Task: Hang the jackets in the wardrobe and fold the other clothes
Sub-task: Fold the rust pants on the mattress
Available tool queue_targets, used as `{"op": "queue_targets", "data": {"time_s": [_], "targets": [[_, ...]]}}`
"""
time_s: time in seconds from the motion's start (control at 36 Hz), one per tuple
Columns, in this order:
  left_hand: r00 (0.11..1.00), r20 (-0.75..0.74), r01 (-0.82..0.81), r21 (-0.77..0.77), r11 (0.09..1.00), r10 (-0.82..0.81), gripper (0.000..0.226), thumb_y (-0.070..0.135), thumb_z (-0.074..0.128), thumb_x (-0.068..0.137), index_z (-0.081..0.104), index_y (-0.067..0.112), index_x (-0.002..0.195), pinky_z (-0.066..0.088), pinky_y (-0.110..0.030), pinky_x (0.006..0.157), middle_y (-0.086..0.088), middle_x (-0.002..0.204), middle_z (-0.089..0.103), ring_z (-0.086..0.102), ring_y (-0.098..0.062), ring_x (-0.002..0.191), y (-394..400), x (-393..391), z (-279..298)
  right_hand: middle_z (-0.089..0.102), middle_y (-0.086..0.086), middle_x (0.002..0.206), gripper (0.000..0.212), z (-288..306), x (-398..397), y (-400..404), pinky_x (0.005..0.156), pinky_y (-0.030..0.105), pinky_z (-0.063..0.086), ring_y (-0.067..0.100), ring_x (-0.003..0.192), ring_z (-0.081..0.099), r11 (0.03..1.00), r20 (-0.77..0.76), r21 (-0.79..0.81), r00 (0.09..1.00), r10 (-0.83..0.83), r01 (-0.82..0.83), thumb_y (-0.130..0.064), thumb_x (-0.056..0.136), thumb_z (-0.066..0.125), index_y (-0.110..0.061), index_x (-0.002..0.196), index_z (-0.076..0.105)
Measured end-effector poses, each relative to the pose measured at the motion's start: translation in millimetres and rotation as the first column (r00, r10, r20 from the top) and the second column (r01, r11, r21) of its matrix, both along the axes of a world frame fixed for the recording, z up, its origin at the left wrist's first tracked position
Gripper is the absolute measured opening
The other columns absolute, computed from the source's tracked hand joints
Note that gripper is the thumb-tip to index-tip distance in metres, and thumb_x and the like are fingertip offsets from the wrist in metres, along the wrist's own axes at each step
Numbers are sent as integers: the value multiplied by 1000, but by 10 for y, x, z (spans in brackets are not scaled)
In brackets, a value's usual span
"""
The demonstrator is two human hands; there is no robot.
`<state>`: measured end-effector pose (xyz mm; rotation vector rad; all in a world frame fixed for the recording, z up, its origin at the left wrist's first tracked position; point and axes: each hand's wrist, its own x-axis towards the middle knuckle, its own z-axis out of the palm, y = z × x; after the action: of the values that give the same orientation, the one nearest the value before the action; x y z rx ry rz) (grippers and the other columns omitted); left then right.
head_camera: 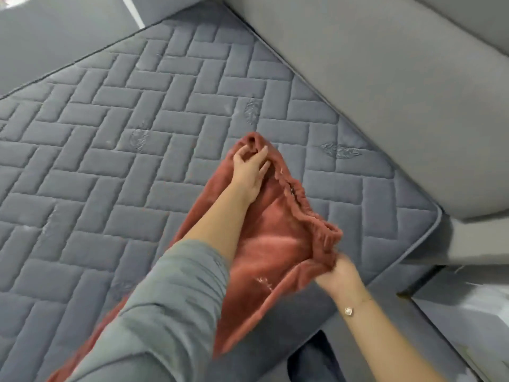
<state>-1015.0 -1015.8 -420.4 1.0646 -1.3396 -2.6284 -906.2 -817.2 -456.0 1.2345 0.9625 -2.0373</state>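
A rust-red fleece garment (278,244) with a gathered elastic waistband lies across the near right part of a grey quilted mattress (115,150). My left hand (250,169) reaches over it and pinches the far end of the waistband between fingers and thumb. My right hand (340,274) grips the near end of the same waistband at the mattress edge. The waistband is stretched between the two hands. The rest of the garment trails toward me under my left sleeve, partly hidden.
A grey padded headboard (385,86) runs along the mattress's right side. The grey bed frame (451,252) and floor show at the lower right. A dark panel (55,37) lies beyond the mattress's far left edge.
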Motion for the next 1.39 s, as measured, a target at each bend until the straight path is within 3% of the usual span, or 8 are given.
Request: {"op": "queue_targets", "data": {"time_s": [0.08, 0.19, 0.33, 0.53, 0.78, 0.97, 1.22, 1.39], "targets": [[962, 108, 271, -221, 937, -252, 41, -2, 66, 88, 48, 8, 124, 52, -18, 76, -4, 103, 60, 62, -12, 88, 484, -390, -717, 75, -6, 88, 32, -626, -599, 467, 80, 27, 43, 15, 95, 64, 955, -69, 297, 998, 7, 14, -36, 106, 31, -20, 121, 54], [814, 346, 570, -629, 529, -466, 44, -7, 69, 81, 55, -4, 123, 40, -34, 108, -18, 126, 58, 53, -32, 122, 800, -116, -1499, 47, 8, 146, 55, -1335, -1001, 913, 94, 32, 34, 22, 134, 44, 901, -16, 404, 983, 181, -159, -48, 101, 35, -19, 147, 35], [622, 666, 740, -672, 30, -412, 63, 29, 74, 82, 50, 24, 140, 20, -42, 117, 0, 152, 36, 28, -20, 142, 720, 601, -2044, 60, 1, 130, 49, -1721, -964, 903, 95, 40, 45, 15, 110, 59, 830, -61, 422, 903, 426, -363, -46, 92, 58, -20, 132, 51], [393, 781, 805, -548, -230, -485, 73, 49, 65, 87, 29, 42, 149, -5, -60, 115, 6, 160, -21, -18, -26, 149, 806, 853, -2337, 69, 4, 110, 33, -1989, -965, 608, 89, 32, 53, 15, 97, 65, 771, -122, 574, 902, 415, -277, -25, 87, 72, -13, 116, 62], [562, 520, 701, -712, 36, -643, 50, 35, 63, 93, 50, 26, 141, 27, -44, 115, 2, 154, 38, 35, -22, 140, 1091, 877, -2287, 65, -8, 92, 11, -2029, -1121, 1079, 62, 6, 47, -4, 78, 59, 770, -240, 638, 951, 196, 2, -16, 93, 64, -14, 104, 64], [767, 428, 629, -645, 434, -477, 33, 14, 64, 92, 63, 15, 125, 30, 4, 87, 9, 119, 60, 55, -7, 111, 877, 1262, -2179, 64, -2, 115, 27, -1984, -339, 547, 94, 36, 51, 17, 109, 61, 877, -188, 478, 981, 40, 56, -21, 88, 71, -23, 111, 57], [823, 530, 510, -526, 681, -207, 33, 6, 65, 90, 60, 14, 122, 41, -29, 104, -2, 126, 57, 54, -16, 116, -189, 3083, -2044, 67, 9, 120, 29, -1906, 1744, -654, 88, 32, 52, 22, 112, 63, 962, -56, 180, 974, 218, -205, -16, 92, 64, -10, 120, 60], [829, 558, 525, -761, 381, -28, 53, 0, 74, 79, 56, 5, 128, 37, -43, 107, -15, 127, 54, 49, -33, 120, -1159, 4517, -1913, 67, 3, 117, 26, -1828, 2891, -1627, 86, 28, 51, 16, 107, 63, 964, -65, 110, 966, 249, -241, -15, 92, 64, -14, 118, 61]]}}
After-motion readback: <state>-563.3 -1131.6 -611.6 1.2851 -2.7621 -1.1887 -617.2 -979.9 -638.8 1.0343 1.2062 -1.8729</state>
